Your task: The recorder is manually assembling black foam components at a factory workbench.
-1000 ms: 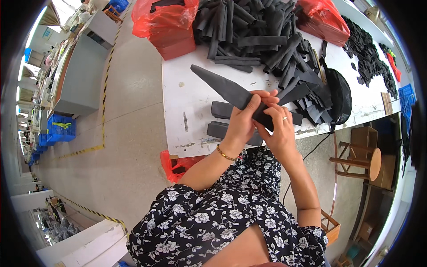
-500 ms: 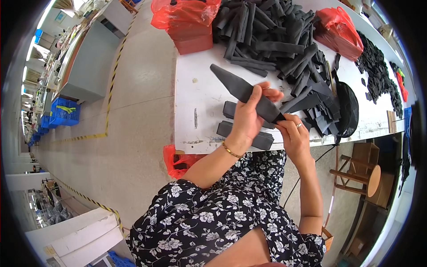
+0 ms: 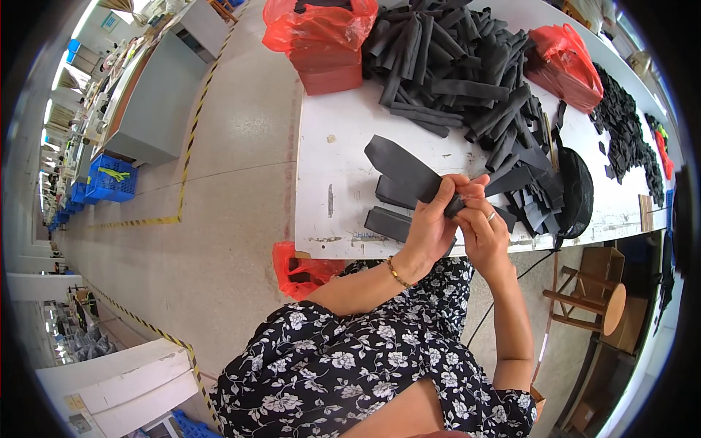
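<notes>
A dark grey fabric strip (image 3: 400,168) slants up and left over the near part of the white table (image 3: 321,157). My left hand (image 3: 432,223) is closed round its lower part, the thumb lying on top. Beside it, my right hand (image 3: 485,232) pinches the strip's lower end, which looks bunched; the fingers hide just how it is folded. Two flat stacks of dark grey strips lie under and left of my hands: the farther stack (image 3: 393,193) and the nearer stack (image 3: 385,222), both partly covered by my left hand.
A big heap of dark grey strips (image 3: 445,62) lies beyond my hands, between a left red plastic bag (image 3: 321,69) and a right red plastic bag (image 3: 566,69). Small dark pieces (image 3: 537,208) and a black bag (image 3: 577,193) lie rightward. A wooden stool (image 3: 612,310) stands below.
My hands have come together at the strip's lower end. My left hand has slid down toward it, and the strip's free end now sits lower and nearer. The view has shifted slightly.
</notes>
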Motion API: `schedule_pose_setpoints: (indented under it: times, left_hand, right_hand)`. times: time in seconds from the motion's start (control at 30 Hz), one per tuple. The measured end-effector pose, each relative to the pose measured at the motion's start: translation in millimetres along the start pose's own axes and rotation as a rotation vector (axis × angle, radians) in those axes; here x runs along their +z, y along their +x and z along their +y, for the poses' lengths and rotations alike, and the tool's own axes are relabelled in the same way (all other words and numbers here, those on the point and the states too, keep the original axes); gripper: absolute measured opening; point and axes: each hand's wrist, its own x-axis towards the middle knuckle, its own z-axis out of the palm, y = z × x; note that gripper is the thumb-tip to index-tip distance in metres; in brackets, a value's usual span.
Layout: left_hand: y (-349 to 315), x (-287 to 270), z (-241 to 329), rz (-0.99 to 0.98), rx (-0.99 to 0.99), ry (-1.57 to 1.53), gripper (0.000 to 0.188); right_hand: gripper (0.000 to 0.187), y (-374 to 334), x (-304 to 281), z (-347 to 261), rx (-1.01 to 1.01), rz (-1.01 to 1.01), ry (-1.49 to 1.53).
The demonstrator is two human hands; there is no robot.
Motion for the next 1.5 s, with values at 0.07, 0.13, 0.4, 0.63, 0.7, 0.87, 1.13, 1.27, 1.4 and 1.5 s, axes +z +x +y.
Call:
schedule_pose_setpoints:
  times: [0.07, 0.13, 0.4, 0.63, 0.7, 0.87, 1.13, 1.27, 1.4, 1.5]
  left_hand:
    - [0.2, -0.9, -2.2, -0.008, -0.004, -0.001, 0.03]
    - [-0.1, -1.3, -3.5, 0.008, -0.017, -0.014, 0.03]
    - [15.4, -31.6, 33.8, 0.157, 0.128, 0.22, 0.057]
    - [4.3, -37.5, 74.1, 0.264, 0.244, 0.446, 0.017]
    - [2.8, -32.3, 78.1, 0.066, 0.254, 0.41, 0.017]
    - [0.5, -32.3, 76.8, 0.064, 0.259, 0.408, 0.017]
    - [3.7, -24.0, 51.8, 0.333, 0.425, 0.5, 0.013]
    - [17.8, -65.0, 82.4, 0.441, 0.403, 0.239, 0.009]
    - [21.9, -60.4, 85.0, 0.472, 0.47, 0.29, 0.006]
    - [14.8, -57.4, 69.8, 0.43, 0.418, 0.337, 0.005]
  right_hand:
    - [0.013, 0.9, 0.3, 1.2, -0.003, -0.005, -0.006]
    - [0.018, 3.7, 0.6, 2.2, -0.063, -0.011, -0.013]
    - [0.026, 0.0, -7.8, 12.8, -0.066, -0.005, -0.1]
    - [0.034, -8.3, -15.2, 8.2, -0.219, -0.006, -0.172]
    - [0.034, -7.6, -16.6, 3.8, -0.249, -0.001, -0.182]
    - [0.033, -9.3, -18.8, 0.3, -0.238, -0.004, -0.2]
    - [0.018, -11.5, 30.0, 3.3, 0.709, 0.418, 0.658]
    - [0.013, -24.2, 5.7, 25.7, 0.557, 0.658, 0.541]
    - [0.032, -10.7, -17.7, 28.8, 0.806, 0.719, 0.677]
    - [0.032, 4.3, 17.3, 15.5, 0.691, 0.317, 0.612]
